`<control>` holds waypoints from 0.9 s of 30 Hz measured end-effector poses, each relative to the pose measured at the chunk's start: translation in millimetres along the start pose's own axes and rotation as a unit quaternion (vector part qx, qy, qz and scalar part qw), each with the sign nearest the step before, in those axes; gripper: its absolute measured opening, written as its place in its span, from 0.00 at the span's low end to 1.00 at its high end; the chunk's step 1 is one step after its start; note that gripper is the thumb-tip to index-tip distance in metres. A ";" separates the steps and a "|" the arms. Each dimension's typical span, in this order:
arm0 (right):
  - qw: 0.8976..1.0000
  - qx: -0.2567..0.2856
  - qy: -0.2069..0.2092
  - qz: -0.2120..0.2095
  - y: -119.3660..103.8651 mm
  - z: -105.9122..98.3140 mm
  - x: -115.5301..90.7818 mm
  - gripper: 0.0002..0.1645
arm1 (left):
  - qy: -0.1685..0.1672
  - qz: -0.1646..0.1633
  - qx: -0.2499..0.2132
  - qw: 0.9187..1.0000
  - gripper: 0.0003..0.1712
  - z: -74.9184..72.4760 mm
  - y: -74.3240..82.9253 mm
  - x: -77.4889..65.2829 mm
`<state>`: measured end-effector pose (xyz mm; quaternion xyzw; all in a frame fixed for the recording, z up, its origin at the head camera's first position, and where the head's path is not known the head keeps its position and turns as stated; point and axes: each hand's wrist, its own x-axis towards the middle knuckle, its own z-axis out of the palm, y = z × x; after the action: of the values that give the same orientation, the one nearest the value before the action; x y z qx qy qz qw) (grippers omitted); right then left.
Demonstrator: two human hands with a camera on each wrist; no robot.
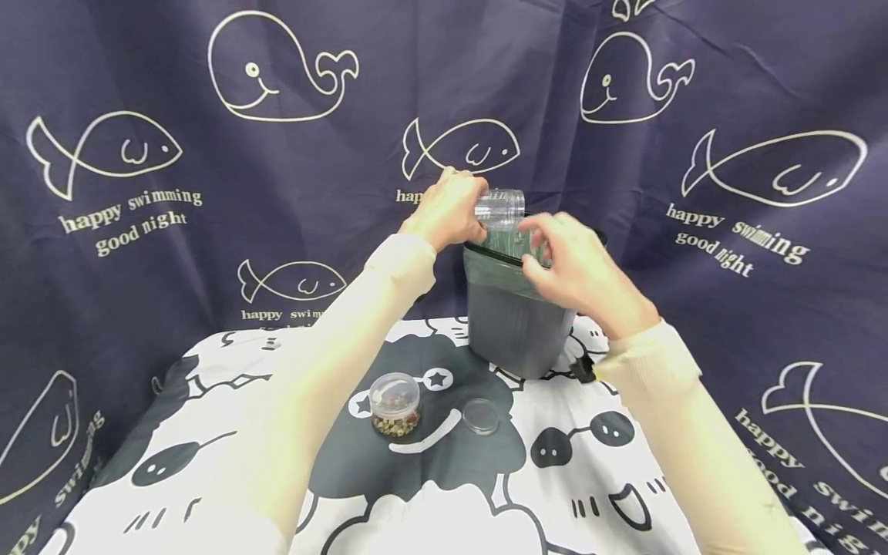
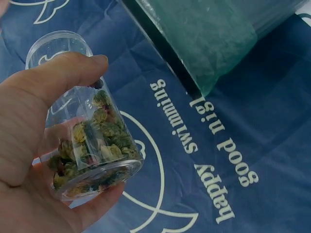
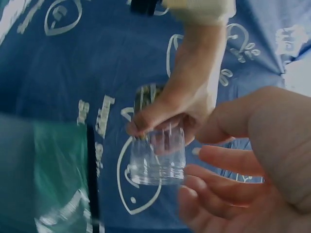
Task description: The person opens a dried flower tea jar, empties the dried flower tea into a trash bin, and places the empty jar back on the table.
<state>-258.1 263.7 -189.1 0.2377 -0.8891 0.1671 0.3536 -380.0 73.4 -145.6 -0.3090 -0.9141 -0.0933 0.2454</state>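
My left hand (image 1: 447, 210) grips a clear plastic jar (image 1: 501, 205), tilted on its side over the rim of a grey bin (image 1: 513, 324). Dried flower buds (image 2: 109, 133) sit at the jar's base end in the left wrist view. The open mouth faces my right hand (image 1: 579, 266), whose fingers are loosely bent with nothing between them. In the right wrist view those fingertips hover close to the jar's mouth. A green bag (image 3: 60, 170) lines the bin and folds over its dark rim.
On the sheep-print cloth stands another clear jar (image 1: 395, 406), partly filled with dried bits. A round clear lid (image 1: 481, 416) lies to its right. Behind the bin hangs a dark blue curtain (image 1: 375, 154) with whale and fish drawings.
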 end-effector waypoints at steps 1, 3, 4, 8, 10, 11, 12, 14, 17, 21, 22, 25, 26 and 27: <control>1.000 -0.008 0.014 0.000 0.5 -0.4 7.6 0.24 | 0.000 0.000 -0.001 1.000 0.32 1.3 0.0 0.7; 0.999 -0.026 0.031 -0.002 1.7 -1.4 21.1 0.26 | 0.001 0.005 -0.002 1.000 0.31 3.5 0.6 2.3; 0.999 -0.035 0.033 -0.002 1.8 -2.0 27.1 0.27 | 0.003 0.007 -0.002 1.000 0.31 4.0 1.0 3.3; 0.997 -0.072 0.013 -0.011 4.2 -2.4 48.4 0.31 | 0.004 0.009 0.001 1.000 0.32 4.6 2.5 8.3; 0.996 -0.089 -0.014 -0.011 6.1 -2.0 57.1 0.34 | -0.002 0.005 0.000 1.000 0.34 4.4 2.8 10.9; 0.995 -0.096 -0.027 -0.010 7.3 -1.6 61.0 0.35 | -0.006 0.003 -0.001 1.000 0.35 4.5 2.8 12.4; 0.994 -0.101 -0.042 -0.005 8.3 -1.3 64.6 0.36 | -0.009 0.003 -0.003 1.000 0.35 4.6 2.8 14.0; 0.992 -0.105 -0.067 0.004 10.5 -0.4 71.2 0.38 | -0.010 0.001 -0.002 1.000 0.36 4.0 3.3 16.8; 0.990 -0.104 -0.089 0.015 14.8 3.0 77.8 0.38 | -0.004 0.009 -0.006 1.000 0.34 3.4 5.3 19.8; 0.989 -0.110 -0.097 0.021 20.7 7.3 80.2 0.37 | 0.007 0.031 -0.013 0.999 0.32 3.1 9.2 23.3; 0.989 -0.111 -0.097 0.022 21.9 8.4 79.8 0.38 | 0.007 0.035 -0.013 0.999 0.32 3.5 10.1 23.9; 0.988 -0.117 -0.096 0.023 23.8 10.3 79.6 0.39 | 0.005 0.037 -0.009 0.999 0.33 3.7 12.2 26.3; 0.988 -0.119 -0.095 0.022 24.3 10.8 79.9 0.40 | 0.004 0.036 -0.008 0.999 0.33 3.2 12.6 27.1; 0.988 -0.122 -0.094 0.021 24.7 11.2 80.2 0.40 | 0.003 0.034 -0.005 0.999 0.33 2.9 12.8 28.1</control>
<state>-328.6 254.6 -143.2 0.1890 -0.9369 0.0415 0.2910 -392.6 99.1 -133.6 -0.3410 -0.9018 -0.0904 0.2495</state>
